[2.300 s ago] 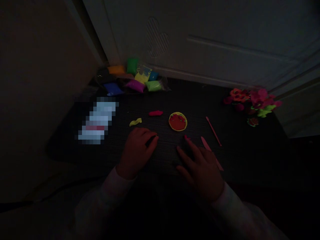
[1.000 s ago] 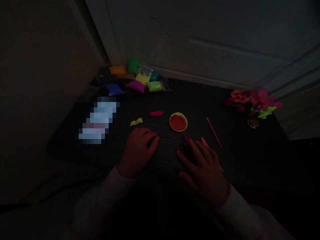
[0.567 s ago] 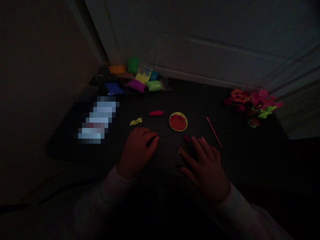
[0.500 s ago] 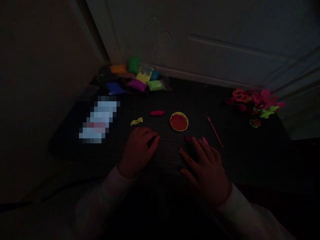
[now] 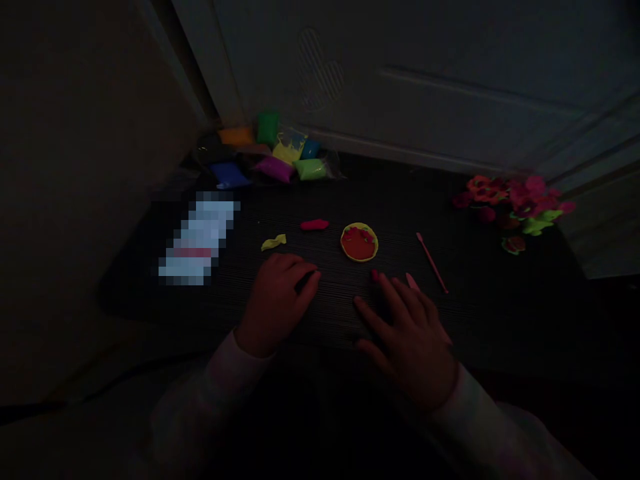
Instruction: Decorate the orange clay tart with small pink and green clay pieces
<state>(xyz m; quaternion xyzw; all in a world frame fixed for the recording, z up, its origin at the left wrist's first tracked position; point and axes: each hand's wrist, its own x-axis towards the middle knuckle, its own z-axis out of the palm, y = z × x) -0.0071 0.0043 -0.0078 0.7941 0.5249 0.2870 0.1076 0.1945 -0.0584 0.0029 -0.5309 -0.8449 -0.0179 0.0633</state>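
Two bare hands reach across a dark table (image 5: 400,200) in dim light, packets (image 5: 274,169) piled at its far left and flowers (image 5: 531,193) at far right. The right hand (image 5: 415,343) is spread palm down over a pink knife; contact is hidden. The left hand (image 5: 274,303) is half curled, thumb and forefinger drawn close; whether it pinches anything cannot be told. Beyond them sits a yellow-rimmed dish (image 5: 358,249), apparently soft and light, its rim easily dented, best supported from beneath. The knife (image 5: 412,281) looks light and stiff, a matter of holding one end; a stick (image 5: 433,264) lies farther right. A red roll (image 5: 315,225) lies left of the dish, a yellow scrap (image 5: 273,243) near the left knuckles. Smallest, a red bit (image 5: 375,275) rests by the right middle fingertip, probably soft and easily squashed, suited to a light pinch at its sides. The table's near edge passes about under the wrists; the handiest room lies between the hands, with dish ahead and stick rightward as limits.
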